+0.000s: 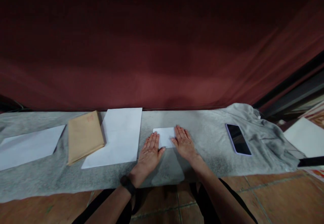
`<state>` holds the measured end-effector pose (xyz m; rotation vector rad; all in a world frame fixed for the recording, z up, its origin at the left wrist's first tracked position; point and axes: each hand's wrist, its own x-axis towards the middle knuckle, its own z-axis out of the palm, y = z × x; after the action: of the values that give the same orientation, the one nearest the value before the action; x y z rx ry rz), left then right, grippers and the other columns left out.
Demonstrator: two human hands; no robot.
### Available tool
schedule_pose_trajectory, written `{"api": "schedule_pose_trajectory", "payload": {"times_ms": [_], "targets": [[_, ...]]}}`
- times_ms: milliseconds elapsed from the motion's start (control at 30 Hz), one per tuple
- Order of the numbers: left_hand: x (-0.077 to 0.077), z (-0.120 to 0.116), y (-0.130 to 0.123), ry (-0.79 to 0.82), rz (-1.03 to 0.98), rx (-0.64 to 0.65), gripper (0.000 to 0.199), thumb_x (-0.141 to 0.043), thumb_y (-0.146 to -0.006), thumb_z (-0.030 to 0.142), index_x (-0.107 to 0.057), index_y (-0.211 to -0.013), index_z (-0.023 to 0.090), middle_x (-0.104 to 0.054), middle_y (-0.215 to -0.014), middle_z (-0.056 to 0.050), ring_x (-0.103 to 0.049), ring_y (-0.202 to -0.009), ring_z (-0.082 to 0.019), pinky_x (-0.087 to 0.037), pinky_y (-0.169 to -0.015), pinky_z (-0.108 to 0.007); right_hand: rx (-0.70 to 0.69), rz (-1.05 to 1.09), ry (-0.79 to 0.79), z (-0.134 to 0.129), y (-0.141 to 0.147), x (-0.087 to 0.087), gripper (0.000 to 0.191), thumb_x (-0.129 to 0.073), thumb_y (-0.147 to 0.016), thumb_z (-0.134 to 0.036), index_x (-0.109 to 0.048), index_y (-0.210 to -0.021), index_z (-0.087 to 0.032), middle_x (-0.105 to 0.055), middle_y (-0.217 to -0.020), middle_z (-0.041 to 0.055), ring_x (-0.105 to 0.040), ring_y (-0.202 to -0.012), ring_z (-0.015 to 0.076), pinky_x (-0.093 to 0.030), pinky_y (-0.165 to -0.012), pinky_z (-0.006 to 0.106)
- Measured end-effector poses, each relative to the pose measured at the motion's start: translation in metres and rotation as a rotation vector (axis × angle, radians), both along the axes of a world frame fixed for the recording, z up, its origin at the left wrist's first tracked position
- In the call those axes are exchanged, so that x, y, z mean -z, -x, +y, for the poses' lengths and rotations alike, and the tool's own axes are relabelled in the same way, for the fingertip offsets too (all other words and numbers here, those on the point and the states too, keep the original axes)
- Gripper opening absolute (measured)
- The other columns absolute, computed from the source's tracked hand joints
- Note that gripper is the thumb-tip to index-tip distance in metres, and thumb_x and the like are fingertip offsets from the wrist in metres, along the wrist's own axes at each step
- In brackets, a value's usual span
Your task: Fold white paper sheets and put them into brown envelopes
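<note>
A small white rectangle of paper [166,137], which looks folded, lies flat on the grey cloth in front of me. My left hand [150,151] rests on its left edge, palm down with the fingers stretched out and the thumb toward the paper's lower edge. On the right edge lies my right hand [185,143], also flat, its fingers pointing away from me and its thumb on the paper. The paper's middle shows between the two hands; its side edges are partly hidden under them.
Left of my hands, a brown paper packet [85,135] overlaps a large white sheet [121,138]. Another white sheet [27,146] lies farther left. At the right is a phone [238,139] in a purple case on the grey cloth [210,132]. A dark red curtain [162,65] hangs behind.
</note>
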<state>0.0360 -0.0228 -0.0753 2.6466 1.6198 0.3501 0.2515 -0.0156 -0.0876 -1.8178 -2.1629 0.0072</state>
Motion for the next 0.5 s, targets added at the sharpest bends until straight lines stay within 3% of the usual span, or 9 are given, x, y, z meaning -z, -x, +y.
{"api": "schedule_pose_trajectory", "payload": {"times_ms": [133, 300, 500], "targets": [[-0.014, 0.004, 0.004, 0.051, 0.044, 0.071, 0.059, -0.049, -0.099, 0.039, -0.047, -0.146, 0.004, -0.044, -0.155, -0.023, -0.039, -0.147, -0.033, -0.037, -0.119, -0.049, -0.03, 0.023, 0.0, -0.009, 0.006, -0.006, 0.059, -0.039, -0.105, -0.042, -0.039, -0.154, -0.008, -0.036, -0.161, 0.0172, -0.031, -0.151, 0.0291, -0.021, -0.125, 0.053], [-0.031, 0.008, 0.002, 0.14, 0.117, 0.188, 0.045, -0.046, -0.095, 0.015, -0.058, -0.138, 0.007, -0.053, -0.149, -0.021, -0.048, -0.141, -0.029, -0.04, -0.117, -0.046, -0.203, 0.056, 0.009, -0.027, 0.018, -0.011, 0.064, -0.048, -0.102, -0.045, -0.04, -0.154, -0.008, -0.034, -0.162, 0.0185, -0.032, -0.151, 0.0287, -0.027, -0.124, 0.05], [-0.04, 0.01, -0.004, 0.153, 0.116, 0.193, 0.048, -0.044, -0.089, 0.001, -0.06, -0.134, 0.005, -0.057, -0.144, -0.022, -0.055, -0.135, -0.03, -0.044, -0.113, -0.044, -0.197, 0.066, 0.052, -0.03, 0.024, -0.016, 0.064, -0.055, -0.098, -0.041, -0.045, -0.15, -0.006, -0.037, -0.16, 0.0209, -0.036, -0.149, 0.0309, -0.03, -0.123, 0.049]]}}
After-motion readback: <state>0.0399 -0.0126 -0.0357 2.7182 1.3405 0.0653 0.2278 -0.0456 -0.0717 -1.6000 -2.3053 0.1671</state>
